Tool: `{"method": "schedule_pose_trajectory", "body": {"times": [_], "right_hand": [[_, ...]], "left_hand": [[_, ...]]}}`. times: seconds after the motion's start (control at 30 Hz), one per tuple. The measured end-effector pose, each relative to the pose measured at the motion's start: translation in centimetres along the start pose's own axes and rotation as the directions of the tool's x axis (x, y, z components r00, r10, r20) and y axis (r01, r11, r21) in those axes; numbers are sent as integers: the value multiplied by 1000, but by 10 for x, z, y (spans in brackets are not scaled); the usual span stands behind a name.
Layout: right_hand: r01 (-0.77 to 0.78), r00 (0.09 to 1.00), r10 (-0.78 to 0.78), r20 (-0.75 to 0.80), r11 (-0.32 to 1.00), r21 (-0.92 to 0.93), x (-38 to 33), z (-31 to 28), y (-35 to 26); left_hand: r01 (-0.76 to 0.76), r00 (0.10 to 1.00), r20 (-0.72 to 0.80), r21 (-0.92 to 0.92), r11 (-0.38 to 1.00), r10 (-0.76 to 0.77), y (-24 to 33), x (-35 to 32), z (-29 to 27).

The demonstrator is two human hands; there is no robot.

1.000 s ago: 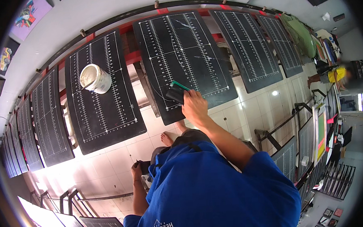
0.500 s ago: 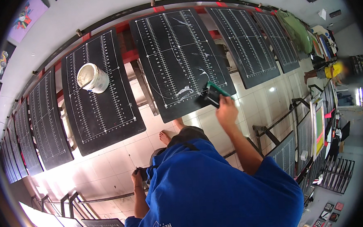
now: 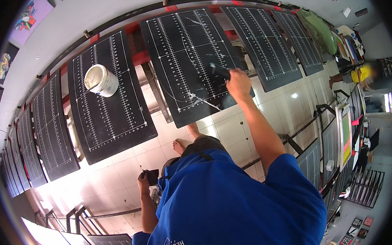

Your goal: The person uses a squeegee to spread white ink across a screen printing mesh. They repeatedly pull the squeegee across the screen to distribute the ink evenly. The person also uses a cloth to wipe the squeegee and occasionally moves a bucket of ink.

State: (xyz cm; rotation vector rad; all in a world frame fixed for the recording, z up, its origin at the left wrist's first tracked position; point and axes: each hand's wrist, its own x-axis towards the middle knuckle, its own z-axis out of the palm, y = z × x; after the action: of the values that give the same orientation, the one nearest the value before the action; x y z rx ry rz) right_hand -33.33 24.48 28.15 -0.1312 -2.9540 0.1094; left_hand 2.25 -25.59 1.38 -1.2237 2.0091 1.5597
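Note:
My right hand (image 3: 239, 85) is closed around a flat dark scraper (image 3: 220, 71) with a bit of green on it. It is over the right part of a black printing board (image 3: 168, 64) with white ruled lines and scales. White smears (image 3: 206, 101) streak the board's near end, and fainter marks lie farther up. Down by my left side, my left hand (image 3: 143, 183) grips a small dark flat thing (image 3: 152, 177) whose kind I cannot make out. A white bucket (image 3: 109, 84), stained inside and with a stick-like handle in it, stands on the neighbouring board to the left.
More black boards (image 3: 265, 48) line the red-and-black metal frame (image 3: 140, 59) on both sides. Behind me runs another rack with boards (image 3: 309, 161). Green cloth (image 3: 317, 32) hangs at the far right, near a person in yellow (image 3: 365, 74). My bare foot (image 3: 178, 146) rests on tiles.
My right hand has moved up and slightly left over the board, turning the scraper. The white smear at the near end has changed into a longer streak. My left hand has shifted slightly.

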Motion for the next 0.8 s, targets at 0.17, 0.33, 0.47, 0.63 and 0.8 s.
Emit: {"method": "schedule_pose_trajectory", "body": {"times": [0.17,0.33,0.47,0.63,0.8], "right_hand": [[30,998,-25,60,996,-84,-67,25,-47],[196,965,-211,155,975,109,-117,10,-145],[101,915,-159,372,980,172,-66,-11,-149],[118,987,-130,94,986,122,-25,-12,-34],[429,902,-432,-8,895,118,-65,-4,78]], "left_hand": [[30,999,-47,85,996,-26,-49,-14,3],[82,996,30,58,995,-84,-65,-21,12],[92,996,8,1,996,-92,-63,-10,5],[27,1000,11,-12,1000,-27,-27,-16,17],[125,991,-42,-42,991,-127,-53,-37,12]]}}
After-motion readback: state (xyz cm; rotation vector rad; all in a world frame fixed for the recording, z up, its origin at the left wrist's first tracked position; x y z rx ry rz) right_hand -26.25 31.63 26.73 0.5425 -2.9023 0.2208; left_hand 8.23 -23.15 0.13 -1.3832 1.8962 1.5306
